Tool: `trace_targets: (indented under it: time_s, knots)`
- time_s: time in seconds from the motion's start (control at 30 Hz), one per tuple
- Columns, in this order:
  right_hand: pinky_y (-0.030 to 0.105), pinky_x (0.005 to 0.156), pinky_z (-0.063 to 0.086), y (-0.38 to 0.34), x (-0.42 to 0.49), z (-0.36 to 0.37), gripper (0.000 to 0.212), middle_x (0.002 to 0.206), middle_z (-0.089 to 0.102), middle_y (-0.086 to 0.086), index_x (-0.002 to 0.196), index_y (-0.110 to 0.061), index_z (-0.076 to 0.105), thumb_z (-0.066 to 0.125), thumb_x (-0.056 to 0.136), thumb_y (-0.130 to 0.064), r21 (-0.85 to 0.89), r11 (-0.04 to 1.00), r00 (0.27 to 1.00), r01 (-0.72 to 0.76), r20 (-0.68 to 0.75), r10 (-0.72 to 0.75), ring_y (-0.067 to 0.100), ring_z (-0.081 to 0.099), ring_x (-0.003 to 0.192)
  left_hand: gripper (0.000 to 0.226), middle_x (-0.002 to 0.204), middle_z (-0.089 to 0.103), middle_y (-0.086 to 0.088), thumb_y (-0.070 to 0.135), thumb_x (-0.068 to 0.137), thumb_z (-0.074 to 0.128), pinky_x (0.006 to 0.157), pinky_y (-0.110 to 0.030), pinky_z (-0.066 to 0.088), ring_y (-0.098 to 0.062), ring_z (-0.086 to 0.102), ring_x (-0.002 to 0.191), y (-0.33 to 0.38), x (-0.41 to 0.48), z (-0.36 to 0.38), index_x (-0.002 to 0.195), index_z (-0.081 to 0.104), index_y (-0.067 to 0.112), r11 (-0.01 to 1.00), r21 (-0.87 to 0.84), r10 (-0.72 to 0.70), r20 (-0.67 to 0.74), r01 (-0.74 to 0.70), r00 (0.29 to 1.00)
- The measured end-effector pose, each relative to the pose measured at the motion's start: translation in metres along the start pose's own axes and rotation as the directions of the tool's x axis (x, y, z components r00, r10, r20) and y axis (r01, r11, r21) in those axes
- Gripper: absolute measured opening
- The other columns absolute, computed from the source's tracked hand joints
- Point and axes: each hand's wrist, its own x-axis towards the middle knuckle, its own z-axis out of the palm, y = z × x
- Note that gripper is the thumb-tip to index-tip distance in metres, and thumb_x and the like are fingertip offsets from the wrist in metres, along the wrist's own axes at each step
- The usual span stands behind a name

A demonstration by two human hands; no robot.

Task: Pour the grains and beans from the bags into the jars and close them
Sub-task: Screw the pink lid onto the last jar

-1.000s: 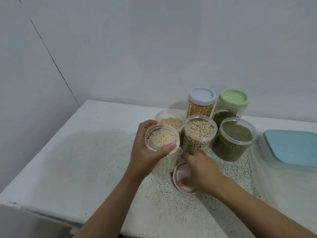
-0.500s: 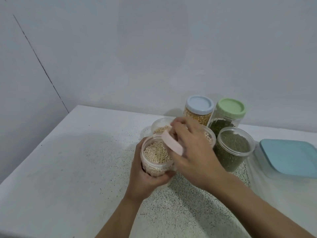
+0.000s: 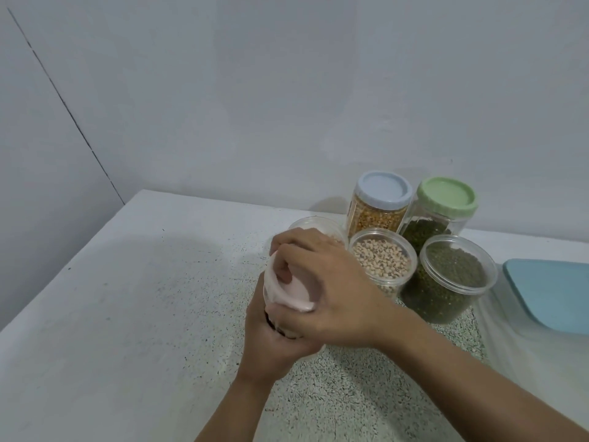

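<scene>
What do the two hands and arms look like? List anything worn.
Both are bare: the left hand and right hand show no gloves, and no ring shows on the visible fingers. The left forearm and right forearm carry no sleeves, watch or bands up to the frame's edge.

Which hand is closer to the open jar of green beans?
Right. The right hand holds the pink lid left of the open green bean jar, not touching it. The left hand grips the grain jar under that lid, farther left and lower.
</scene>
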Motion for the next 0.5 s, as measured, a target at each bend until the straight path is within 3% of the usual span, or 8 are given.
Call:
trace_targets:
  time_s: [0.13, 0.27, 0.33, 0.4, 0.5]
  knots:
    - [0.037, 0.087, 0.040, 0.003, 0.007, -0.006, 0.035, 0.106, 0.059, -0.008, 0.085, -0.018, 0.057, 0.086, 0.072, -0.032, -0.007, 0.997, 0.989, 0.074, 0.127, -0.073, 0.017, 0.054, 0.098, 0.078, 0.119, 0.064, 0.015, 0.028, 0.067, 0.080, 0.090, -0.017, 0.051, -0.009, 0.063, 0.118, 0.007, -0.002, 0.002, 0.131, 0.046, -0.003, 0.998, 0.040, 0.040, 0.028, -0.041, 0.999]
    - [0.039, 0.088, 0.041, 0.007, 0.008, -0.007, 0.033, 0.108, 0.059, -0.009, 0.088, -0.019, 0.058, 0.082, 0.076, -0.038, -0.044, 0.992, 0.975, 0.118, 0.197, -0.107, 0.015, 0.053, 0.100, 0.072, 0.119, 0.064, 0.014, 0.027, 0.068, 0.080, 0.090, -0.020, 0.052, -0.011, 0.064, 0.116, 0.008, -0.003, 0.004, 0.130, 0.048, 0.008, 0.998, 0.042, 0.038, -0.008, -0.038, 0.999]
    - [0.040, 0.087, 0.041, 0.004, 0.003, -0.002, 0.033, 0.106, 0.058, -0.009, 0.088, -0.020, 0.056, 0.078, 0.078, -0.043, -0.106, 0.990, 0.988, 0.094, 0.130, -0.079, 0.014, 0.052, 0.096, 0.068, 0.119, 0.065, 0.011, 0.025, 0.069, 0.080, 0.089, -0.023, 0.052, -0.013, 0.064, 0.116, 0.009, -0.001, 0.006, 0.128, 0.050, 0.011, 0.998, 0.050, 0.033, -0.018, -0.032, 0.999]
    - [0.043, 0.086, 0.042, -0.005, -0.002, 0.012, 0.033, 0.105, 0.057, -0.006, 0.092, -0.022, 0.056, 0.068, 0.082, -0.051, -0.231, 0.973, 1.000, -0.026, -0.011, 0.025, 0.015, 0.050, 0.095, 0.060, 0.118, 0.067, 0.008, 0.019, 0.075, 0.082, 0.087, -0.026, 0.054, -0.014, 0.065, 0.115, 0.010, 0.000, 0.008, 0.127, 0.054, 0.013, 0.997, 0.063, 0.039, -0.019, -0.038, 0.999]
    - [0.045, 0.090, 0.042, -0.022, -0.004, 0.027, 0.038, 0.111, 0.054, -0.002, 0.106, -0.024, 0.055, 0.053, 0.087, -0.057, -0.351, 0.905, 0.969, -0.241, -0.134, 0.206, 0.018, 0.047, 0.101, 0.050, 0.120, 0.069, 0.017, 0.027, 0.081, 0.078, 0.089, -0.026, 0.054, -0.007, 0.066, 0.115, 0.018, -0.001, 0.013, 0.126, 0.060, 0.041, 0.996, 0.067, 0.057, -0.030, -0.055, 0.998]
